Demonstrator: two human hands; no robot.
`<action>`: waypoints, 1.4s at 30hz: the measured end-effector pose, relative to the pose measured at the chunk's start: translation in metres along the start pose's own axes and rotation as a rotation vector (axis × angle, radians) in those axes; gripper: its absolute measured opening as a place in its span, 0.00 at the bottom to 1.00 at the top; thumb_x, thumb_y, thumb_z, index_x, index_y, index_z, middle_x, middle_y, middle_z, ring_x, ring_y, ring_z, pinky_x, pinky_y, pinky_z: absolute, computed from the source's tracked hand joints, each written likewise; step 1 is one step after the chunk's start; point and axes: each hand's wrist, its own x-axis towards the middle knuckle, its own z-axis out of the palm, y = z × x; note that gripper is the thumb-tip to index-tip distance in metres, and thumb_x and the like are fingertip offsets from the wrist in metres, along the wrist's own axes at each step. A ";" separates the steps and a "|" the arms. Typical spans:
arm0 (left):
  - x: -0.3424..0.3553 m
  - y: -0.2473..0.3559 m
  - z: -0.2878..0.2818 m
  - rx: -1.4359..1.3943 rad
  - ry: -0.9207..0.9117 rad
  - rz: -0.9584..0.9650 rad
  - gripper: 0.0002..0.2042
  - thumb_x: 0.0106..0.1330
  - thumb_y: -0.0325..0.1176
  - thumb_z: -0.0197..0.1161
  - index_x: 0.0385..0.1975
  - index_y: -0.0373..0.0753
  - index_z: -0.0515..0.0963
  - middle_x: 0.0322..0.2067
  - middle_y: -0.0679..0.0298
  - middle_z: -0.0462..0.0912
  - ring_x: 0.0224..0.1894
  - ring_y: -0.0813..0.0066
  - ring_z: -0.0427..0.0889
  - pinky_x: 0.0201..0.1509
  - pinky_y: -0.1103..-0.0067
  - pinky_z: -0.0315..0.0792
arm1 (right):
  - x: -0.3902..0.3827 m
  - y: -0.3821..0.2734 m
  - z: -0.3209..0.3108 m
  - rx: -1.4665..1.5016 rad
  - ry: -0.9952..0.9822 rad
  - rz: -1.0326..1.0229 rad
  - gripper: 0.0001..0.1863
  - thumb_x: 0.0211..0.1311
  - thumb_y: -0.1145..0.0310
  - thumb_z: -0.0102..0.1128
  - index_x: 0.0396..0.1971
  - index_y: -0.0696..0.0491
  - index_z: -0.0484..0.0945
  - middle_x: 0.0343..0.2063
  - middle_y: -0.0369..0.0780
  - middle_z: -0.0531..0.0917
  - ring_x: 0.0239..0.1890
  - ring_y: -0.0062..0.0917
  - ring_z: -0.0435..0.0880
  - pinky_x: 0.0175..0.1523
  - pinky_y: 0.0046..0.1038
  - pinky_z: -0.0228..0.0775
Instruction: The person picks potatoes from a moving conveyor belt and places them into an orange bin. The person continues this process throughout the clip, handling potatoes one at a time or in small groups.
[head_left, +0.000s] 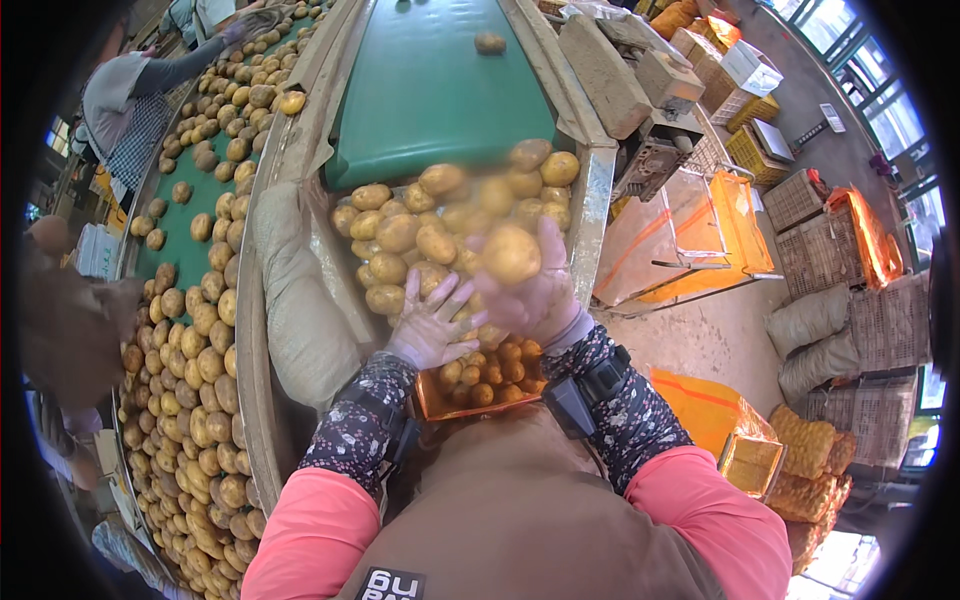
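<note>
My left hand (433,328), in a thin pale glove, is spread flat with the fingers apart at the near edge of a heap of potatoes (397,233). Nothing is held in it. My right hand (548,298), gloved the same way, is raised over the right side of the heap with a large potato (511,254) between thumb and fingers. That hand and some potatoes beside it are blurred by motion. Below both hands, an orange mesh bag (430,398) hangs open against my apron, with several potatoes inside.
Beyond the heap a green conveyor belt (440,110) carries a lone potato (490,43). Metal rails (590,200) flank the chute, with a wrapped grey bundle (300,300) on the left. Another potato-covered belt (200,260) runs left, where a person (115,100) works. Crates (820,250) stand right.
</note>
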 end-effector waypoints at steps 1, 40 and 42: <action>0.000 0.000 0.000 0.002 0.001 0.000 0.24 0.64 0.61 0.59 0.58 0.65 0.78 0.71 0.66 0.63 0.75 0.61 0.57 0.74 0.35 0.32 | 0.000 0.000 0.000 -0.010 0.007 0.003 0.45 0.68 0.29 0.37 0.67 0.54 0.67 0.32 0.42 0.80 0.19 0.27 0.71 0.33 0.42 0.76; -0.002 0.001 0.013 -0.015 0.138 0.038 0.30 0.58 0.59 0.66 0.62 0.71 0.71 0.70 0.65 0.62 0.75 0.60 0.55 0.70 0.32 0.39 | 0.036 -0.161 0.117 -2.185 0.085 -0.629 0.24 0.62 0.69 0.66 0.59 0.53 0.77 0.46 0.44 0.85 0.44 0.34 0.87 0.50 0.30 0.79; -0.002 0.000 0.013 -0.011 0.140 0.043 0.29 0.58 0.59 0.65 0.63 0.71 0.71 0.69 0.65 0.63 0.74 0.60 0.56 0.70 0.32 0.39 | 0.057 -0.096 0.075 -2.120 0.124 -0.332 0.23 0.62 0.65 0.64 0.57 0.55 0.79 0.48 0.49 0.85 0.49 0.38 0.85 0.54 0.35 0.78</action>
